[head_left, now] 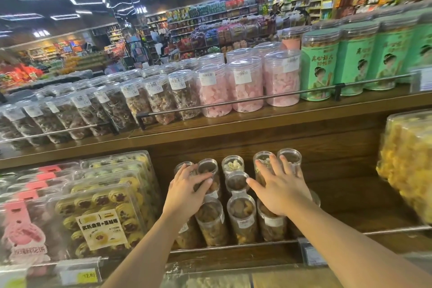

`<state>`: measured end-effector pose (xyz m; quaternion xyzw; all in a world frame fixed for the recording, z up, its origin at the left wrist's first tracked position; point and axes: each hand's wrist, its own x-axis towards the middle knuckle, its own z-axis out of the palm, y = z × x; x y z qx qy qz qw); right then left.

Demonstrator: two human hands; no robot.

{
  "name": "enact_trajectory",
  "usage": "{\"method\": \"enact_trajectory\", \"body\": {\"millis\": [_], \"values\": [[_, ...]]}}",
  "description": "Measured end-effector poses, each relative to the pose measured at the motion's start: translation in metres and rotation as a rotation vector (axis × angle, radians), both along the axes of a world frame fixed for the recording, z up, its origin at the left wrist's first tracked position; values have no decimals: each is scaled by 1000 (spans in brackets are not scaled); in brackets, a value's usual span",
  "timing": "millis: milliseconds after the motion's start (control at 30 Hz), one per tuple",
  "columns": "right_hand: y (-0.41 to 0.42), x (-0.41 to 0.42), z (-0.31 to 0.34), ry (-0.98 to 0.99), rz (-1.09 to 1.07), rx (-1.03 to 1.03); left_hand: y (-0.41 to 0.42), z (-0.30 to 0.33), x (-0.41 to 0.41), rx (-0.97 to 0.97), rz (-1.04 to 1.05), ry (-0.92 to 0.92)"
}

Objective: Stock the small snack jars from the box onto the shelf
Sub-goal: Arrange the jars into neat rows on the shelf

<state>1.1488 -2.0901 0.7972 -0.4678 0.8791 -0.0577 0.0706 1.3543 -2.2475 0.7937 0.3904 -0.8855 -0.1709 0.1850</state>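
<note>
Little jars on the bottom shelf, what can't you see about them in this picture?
- Head view: the left hand covers the jars on the left.
- Head view: the right hand covers jars on the right; its grip cannot be judged.
- The white labels are too small to read.
- The box is out of frame.

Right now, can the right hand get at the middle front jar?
Probably yes. The right hand lies flat on the jars beside it, and the middle front jar has its lid uncovered, with nothing between them.
</note>
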Motion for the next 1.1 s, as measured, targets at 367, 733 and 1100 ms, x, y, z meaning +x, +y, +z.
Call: {"method": "enact_trajectory", "body": {"millis": [367,733,1100], "values": [[0,0,-1,6,-4,-6,-6,0,8,151,-124,179],[2,1,0,1,-4,-9,5,13,9,286,-43,341],[2,0,1,1,1,-15,48,37,37,-55,62,20]]}}
